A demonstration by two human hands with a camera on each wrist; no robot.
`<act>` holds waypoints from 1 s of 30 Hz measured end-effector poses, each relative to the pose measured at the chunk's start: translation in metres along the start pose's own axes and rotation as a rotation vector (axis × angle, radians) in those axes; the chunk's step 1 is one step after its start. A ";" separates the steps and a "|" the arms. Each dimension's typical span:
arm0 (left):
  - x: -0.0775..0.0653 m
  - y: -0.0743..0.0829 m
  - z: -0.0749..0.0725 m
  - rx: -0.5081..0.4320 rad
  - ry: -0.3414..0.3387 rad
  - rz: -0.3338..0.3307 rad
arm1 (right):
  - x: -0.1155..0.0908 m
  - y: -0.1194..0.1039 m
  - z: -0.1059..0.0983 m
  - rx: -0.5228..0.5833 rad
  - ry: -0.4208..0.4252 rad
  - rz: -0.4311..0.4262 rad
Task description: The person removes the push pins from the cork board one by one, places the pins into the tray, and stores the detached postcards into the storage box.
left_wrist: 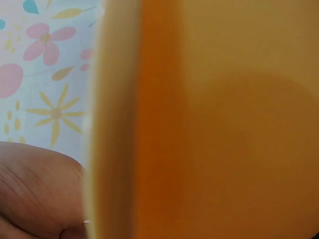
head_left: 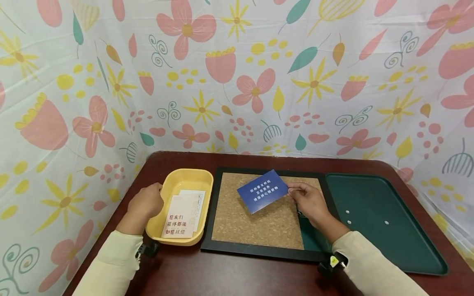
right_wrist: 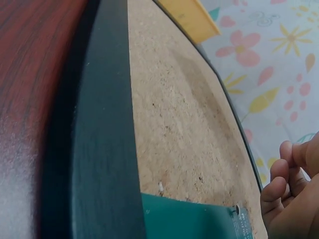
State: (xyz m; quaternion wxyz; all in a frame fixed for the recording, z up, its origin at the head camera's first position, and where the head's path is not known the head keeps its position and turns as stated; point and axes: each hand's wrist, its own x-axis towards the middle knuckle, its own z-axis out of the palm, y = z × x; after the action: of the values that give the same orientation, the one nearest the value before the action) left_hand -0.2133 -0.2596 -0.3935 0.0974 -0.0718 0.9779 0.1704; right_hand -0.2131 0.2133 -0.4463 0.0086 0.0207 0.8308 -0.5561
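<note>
My right hand (head_left: 309, 201) pinches the right corner of a blue card (head_left: 263, 192) printed with white lettering. The card is held tilted over the cork board (head_left: 255, 226), which lies flat in a black frame. In the right wrist view the right hand (right_wrist: 294, 189) shows with fingers bent together, the card out of sight. At the left, my left hand (head_left: 146, 201) grips the side rim of a yellow plastic tub (head_left: 153, 228), most of its fingers hidden. Inside the tub lie a pale card with red lettering (head_left: 179, 216) and a white card (head_left: 200, 197) partly under it.
A dark green piece (right_wrist: 184, 219) lies along the right end of the cork inside the frame. Right of the board sits a green tray (head_left: 392, 246) with 3 small white round pieces. Everything stands on a dark red-brown table (head_left: 222, 273), with a flowered cloth (head_left: 237, 82) behind.
</note>
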 end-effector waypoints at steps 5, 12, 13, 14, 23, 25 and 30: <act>0.000 0.000 0.001 0.009 0.015 0.003 | 0.001 -0.004 0.003 0.016 -0.003 0.006; -0.002 0.001 0.001 0.017 0.034 0.011 | 0.002 -0.007 0.009 0.032 -0.023 0.016; -0.002 0.001 0.001 0.016 0.037 0.012 | 0.003 -0.007 0.010 0.037 -0.029 0.016; -0.002 0.001 0.001 0.016 0.038 0.012 | 0.003 -0.007 0.011 0.043 -0.035 0.015; -0.003 0.001 0.001 0.017 0.039 0.015 | 0.006 -0.013 0.021 0.059 -0.096 -0.009; -0.003 0.001 0.001 0.014 0.040 0.013 | 0.006 -0.015 0.024 0.058 -0.103 -0.012; -0.004 0.002 0.002 0.008 0.036 0.003 | 0.009 -0.017 0.030 0.070 -0.121 -0.022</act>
State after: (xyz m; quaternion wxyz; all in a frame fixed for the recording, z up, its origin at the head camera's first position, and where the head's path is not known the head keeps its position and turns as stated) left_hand -0.2098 -0.2565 -0.3934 0.0798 -0.0728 0.9803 0.1652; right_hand -0.2230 0.1789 -0.4424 0.0521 -0.0220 0.8091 -0.5850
